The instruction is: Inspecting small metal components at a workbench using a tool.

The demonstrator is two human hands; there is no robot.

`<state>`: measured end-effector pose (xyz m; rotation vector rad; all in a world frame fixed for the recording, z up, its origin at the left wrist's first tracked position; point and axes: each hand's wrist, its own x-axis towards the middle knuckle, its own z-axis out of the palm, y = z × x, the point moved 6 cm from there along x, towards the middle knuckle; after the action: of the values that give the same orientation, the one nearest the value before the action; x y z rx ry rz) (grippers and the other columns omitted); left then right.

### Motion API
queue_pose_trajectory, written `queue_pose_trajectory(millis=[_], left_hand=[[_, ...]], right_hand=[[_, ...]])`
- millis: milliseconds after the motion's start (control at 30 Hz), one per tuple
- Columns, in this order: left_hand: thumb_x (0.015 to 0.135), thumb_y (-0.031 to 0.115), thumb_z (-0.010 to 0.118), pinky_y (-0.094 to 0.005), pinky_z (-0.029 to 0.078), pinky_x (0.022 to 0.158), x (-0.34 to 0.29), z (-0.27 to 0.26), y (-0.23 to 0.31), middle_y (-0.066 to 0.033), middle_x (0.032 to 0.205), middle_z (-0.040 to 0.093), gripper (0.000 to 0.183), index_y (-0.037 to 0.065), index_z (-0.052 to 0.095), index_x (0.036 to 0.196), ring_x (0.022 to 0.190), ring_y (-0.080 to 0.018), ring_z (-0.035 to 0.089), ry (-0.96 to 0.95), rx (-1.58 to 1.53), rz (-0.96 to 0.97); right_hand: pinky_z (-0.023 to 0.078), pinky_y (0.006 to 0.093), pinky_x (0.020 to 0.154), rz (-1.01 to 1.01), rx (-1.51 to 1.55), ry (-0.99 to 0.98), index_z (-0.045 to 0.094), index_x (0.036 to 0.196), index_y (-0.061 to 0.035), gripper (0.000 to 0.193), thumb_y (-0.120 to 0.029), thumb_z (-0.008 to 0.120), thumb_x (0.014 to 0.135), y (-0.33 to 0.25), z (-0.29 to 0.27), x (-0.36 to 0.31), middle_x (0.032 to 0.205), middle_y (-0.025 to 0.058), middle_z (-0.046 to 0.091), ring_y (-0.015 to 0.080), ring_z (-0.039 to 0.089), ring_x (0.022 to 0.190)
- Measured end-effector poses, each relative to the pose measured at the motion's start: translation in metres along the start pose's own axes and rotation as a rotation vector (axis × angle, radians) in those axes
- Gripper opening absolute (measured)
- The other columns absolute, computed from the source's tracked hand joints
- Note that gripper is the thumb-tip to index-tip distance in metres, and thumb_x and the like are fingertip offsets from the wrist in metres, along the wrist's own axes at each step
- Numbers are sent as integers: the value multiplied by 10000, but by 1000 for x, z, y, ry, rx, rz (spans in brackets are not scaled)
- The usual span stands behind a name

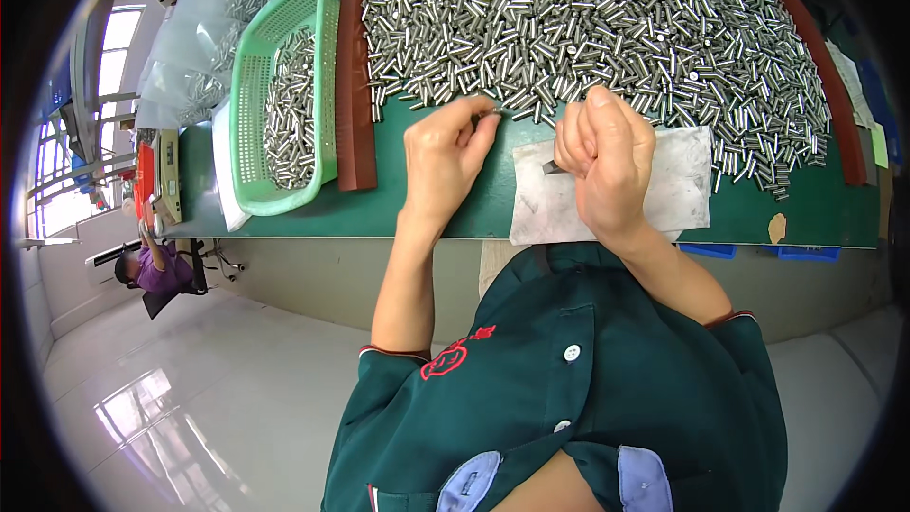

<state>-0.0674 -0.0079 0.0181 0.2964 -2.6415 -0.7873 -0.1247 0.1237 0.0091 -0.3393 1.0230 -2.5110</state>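
Note:
My left hand [444, 159] is at the near edge of a wide heap of short silvery metal pins [588, 28]. Thumb and forefinger are pinched on one small metal pin, whose end shows at the fingertips. To its right, my right hand [611, 161] is closed in a fist, thumb on top, above a smudged white sheet [678, 185]. From the fist's left side sticks a short dark flat-ended piece [554, 168]; the rest is hidden in the fingers, so its kind is unclear. The two hands are apart.
A green plastic basket [327, 66] partly filled with pins stands left of a red-brown rail [355, 133]. Another such rail [834, 104] bounds the heap on the right. Clear bags of pins [194, 47] and a scale [168, 175] lie farther left. A seated person [163, 267] is beyond.

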Motion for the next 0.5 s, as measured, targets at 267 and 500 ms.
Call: queue_pose_trajectory(millis=[267, 500], left_hand=[[748, 3, 581, -183, 281, 427, -12, 1, -8, 28, 557, 453, 91, -10, 584, 837, 475, -29, 335, 38, -399, -82], [776, 21, 574, -156, 292, 487, -13, -4, -16, 50, 647, 480, 79, -8, 579, 849, 549, -10, 352, 73, -591, -126]], right_hand=[[190, 215, 375, -6, -85, 29, 288, 561, -86, 340, -162, 329, 891, -2, 3, 1, 453, -4, 285, 57, 200, 391], [185, 214, 372, -5, -80, 24, 286, 565, -85, 340, -162, 325, 893, -1, 3, 1, 455, -3, 286, 56, 195, 390]])
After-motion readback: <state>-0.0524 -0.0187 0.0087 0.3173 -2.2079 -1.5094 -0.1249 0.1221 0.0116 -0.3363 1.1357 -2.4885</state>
